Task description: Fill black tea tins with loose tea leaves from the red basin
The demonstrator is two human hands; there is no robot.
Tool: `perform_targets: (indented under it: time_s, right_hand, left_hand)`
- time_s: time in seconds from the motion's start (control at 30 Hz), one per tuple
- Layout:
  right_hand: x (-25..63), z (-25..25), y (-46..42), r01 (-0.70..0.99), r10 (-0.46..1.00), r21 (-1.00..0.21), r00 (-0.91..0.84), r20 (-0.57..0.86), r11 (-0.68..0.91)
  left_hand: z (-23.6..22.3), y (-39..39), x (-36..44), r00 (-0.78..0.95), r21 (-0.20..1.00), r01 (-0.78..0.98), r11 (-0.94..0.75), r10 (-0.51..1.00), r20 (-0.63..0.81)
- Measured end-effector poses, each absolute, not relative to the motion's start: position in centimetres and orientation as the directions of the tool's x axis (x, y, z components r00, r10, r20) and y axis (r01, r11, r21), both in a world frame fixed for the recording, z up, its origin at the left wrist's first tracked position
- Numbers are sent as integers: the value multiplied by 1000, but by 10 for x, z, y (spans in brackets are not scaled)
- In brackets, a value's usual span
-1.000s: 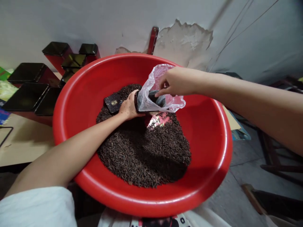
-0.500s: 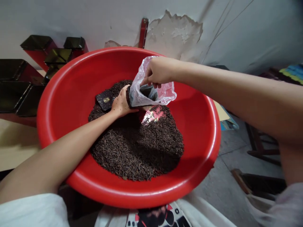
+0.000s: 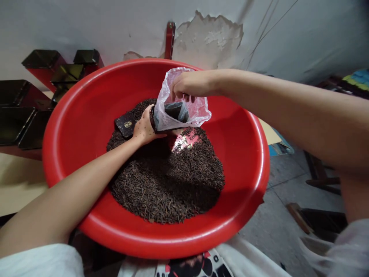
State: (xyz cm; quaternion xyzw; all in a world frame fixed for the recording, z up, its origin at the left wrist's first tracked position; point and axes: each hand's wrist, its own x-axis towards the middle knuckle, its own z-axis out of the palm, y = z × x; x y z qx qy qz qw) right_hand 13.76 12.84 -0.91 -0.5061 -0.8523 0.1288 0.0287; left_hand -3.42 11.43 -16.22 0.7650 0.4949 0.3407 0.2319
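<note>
A big red plastic basin sits in front of me, holding a heap of dark loose tea leaves. My left hand grips a small dark box lined with a clear plastic bag, resting on the leaves at the far side of the heap. My right hand pinches the upper rim of that bag from above. A flat black lid with a gold mark lies on the leaves just left of my left hand.
Several black and red empty boxes are stacked on a pale table at the left. A peeling grey wall rises behind the basin. Wooden furniture legs stand on the grey floor at the right.
My right hand has shifted a little left along the bag's rim, and the bag stands more upright. My view has drifted right and down. The left hand keeps its grip.
</note>
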Motion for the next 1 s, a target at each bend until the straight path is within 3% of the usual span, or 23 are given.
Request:
perform_targets:
  time_s: [0.1,0.23,0.5,0.6,0.67,0.73,0.77,0.83,0.9,0.93,1.0]
  right_hand:
    - [142,9,113,902,923,-250,-379,-72,351]
    - [152,23,92,870,897,-229,-401,186,437]
    - [170,3,87,823,822,-153,-493,286,547]
    - [182,0,75,758,729,-107,-564,388,644]
    - [192,-6,64,725,690,-176,-510,513,666]
    - [202,-18,52,678,758,-443,-269,594,587]
    - [206,-25,46,603,841,-633,-124,527,486]
    - [210,-42,38,357,992,-927,9,128,116]
    - [208,-57,34,195,942,-935,-99,-321,-298]
    - [205,-63,33,172,877,-887,-155,-454,-429]
    - [199,-71,32,150,818,-842,-200,-540,-519]
  left_hand:
    - [-165,117,-35,274,696,579,-425,905,325]
    - [-166,118,-36,286,682,590,-432,902,323]
    - [-160,115,-37,282,656,635,-408,913,295]
    - [-159,114,-38,281,663,631,-403,915,289]
    - [-160,114,-38,269,666,635,-391,920,283]
    - [-159,114,-38,255,663,650,-371,928,270]
    - [-159,114,-37,250,661,658,-360,933,260]
    - [-157,113,-36,239,653,679,-336,942,236]
    - [-154,111,-34,231,638,704,-311,950,209]
    - [-153,110,-34,229,629,717,-301,953,196]
    - [-151,109,-33,231,612,733,-295,955,184]
